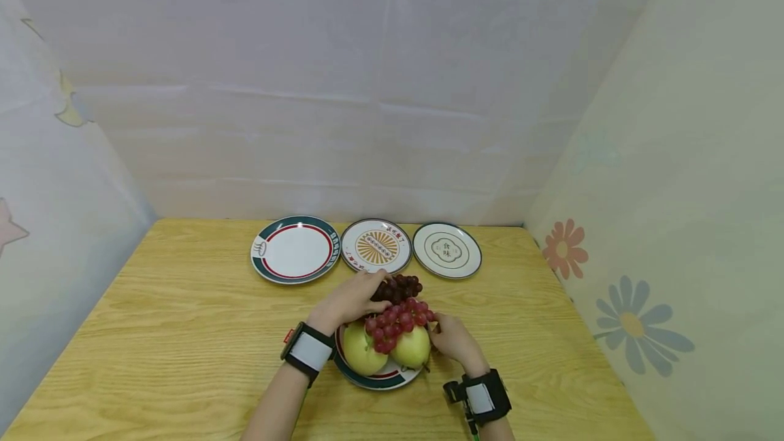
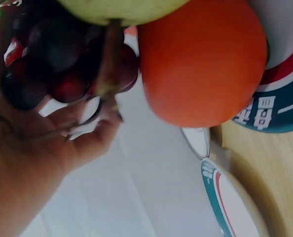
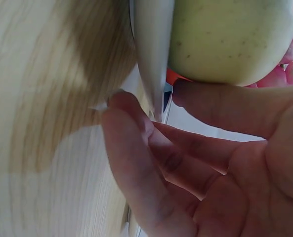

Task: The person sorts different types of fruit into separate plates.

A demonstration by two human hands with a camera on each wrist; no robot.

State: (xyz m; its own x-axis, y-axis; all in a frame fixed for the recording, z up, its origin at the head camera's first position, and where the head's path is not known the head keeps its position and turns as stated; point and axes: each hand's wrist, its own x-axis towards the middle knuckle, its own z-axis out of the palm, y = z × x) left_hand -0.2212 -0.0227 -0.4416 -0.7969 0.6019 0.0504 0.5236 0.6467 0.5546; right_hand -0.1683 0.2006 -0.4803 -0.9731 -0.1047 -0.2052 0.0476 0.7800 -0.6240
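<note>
Wide wood runs from the tabletop's (image 1: 184, 305) left edge to the left hand (image 1: 352, 298), giving plenty of room on that side. Along the back edge stand three plates in a row, side by side with hardly a gap: a large green-rimmed plate (image 1: 297, 250), a sunburst plate (image 1: 376, 247) and a plate with a central emblem (image 1: 447, 250). A strip of wood separates this row from the fruit plate (image 1: 353, 378), which sits mid-width in the tabletop's near half.

The left hand, over the fruit plate's left and far side, grips one bunch of dark grapes (image 1: 401, 288) between thumb and fingers. Two pale green round fruits sit on the plate, the left one (image 1: 364, 352) and the right one (image 1: 412, 348); one bunch of red grapes (image 1: 398, 322) lies across both. One orange-red fruit (image 2: 203, 64) shows in the left wrist view.

At the plate's right rim is the right hand (image 1: 456, 342), thumb above the rim and fingers below; whether it pinches the rim cannot be told. Beyond it, wood extends to the tabletop's right edge. In all, four plates, two grape bunches and three round fruits show.
</note>
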